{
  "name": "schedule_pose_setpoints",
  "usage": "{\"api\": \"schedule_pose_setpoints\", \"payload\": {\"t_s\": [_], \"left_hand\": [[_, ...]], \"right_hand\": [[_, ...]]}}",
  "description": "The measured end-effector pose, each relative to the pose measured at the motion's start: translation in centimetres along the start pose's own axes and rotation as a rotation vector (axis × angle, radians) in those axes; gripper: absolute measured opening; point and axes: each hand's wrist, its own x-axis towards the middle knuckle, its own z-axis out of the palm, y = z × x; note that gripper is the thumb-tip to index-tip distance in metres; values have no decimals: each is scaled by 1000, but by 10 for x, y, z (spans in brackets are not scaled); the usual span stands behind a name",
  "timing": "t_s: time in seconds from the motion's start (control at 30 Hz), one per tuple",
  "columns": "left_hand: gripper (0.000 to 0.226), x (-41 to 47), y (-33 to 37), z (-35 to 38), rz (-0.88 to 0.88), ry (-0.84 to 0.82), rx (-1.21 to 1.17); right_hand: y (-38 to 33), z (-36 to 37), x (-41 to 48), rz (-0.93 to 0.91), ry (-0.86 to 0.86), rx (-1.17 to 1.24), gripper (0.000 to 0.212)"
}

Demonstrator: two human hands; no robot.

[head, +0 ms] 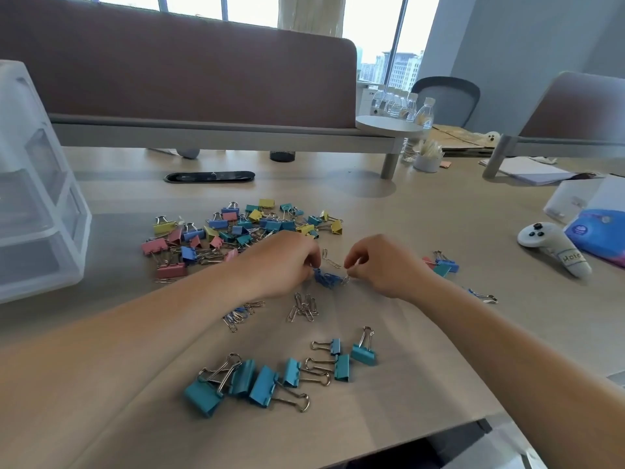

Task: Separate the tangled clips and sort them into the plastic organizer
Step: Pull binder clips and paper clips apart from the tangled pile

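Tangle of blue paper clips (326, 277) at the middle of the desk (439, 214), pinched from either side by my left grip (284, 262) and right grip (382, 265). Plastic organizer (40, 211) stands far left, well apart; I cannot tell what its cloudy drawers hold.

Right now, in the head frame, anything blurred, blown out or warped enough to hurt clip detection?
Head view: windows blown out, light on the desk even; wide-angle bends the partition and plastic organizer at left; the blue clip tangle pinched between left hand and right hand is smeared, teal binder clips nearer the camera are sharp.
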Motion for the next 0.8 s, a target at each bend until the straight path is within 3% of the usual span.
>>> {"api": "schedule_pose_setpoints", "payload": {"t_s": [0.17, 0.43, 0.7, 0.8], "left_hand": [[22, -4, 1, 1, 5, -16, 8], [23, -23, 0, -9, -37, -66, 18], [22, -31, -2, -8, -101, -241, 95], [21, -32, 5, -8, -52, -236, 95]], "right_hand": [[5, 3, -9, -36, -15, -147, 11], [-8, 8, -29, -35, -74, -119, 7], [-33, 17, -38, -95, -119, -109, 6], [-27, 15, -35, -82, -96, -66, 11]]}}
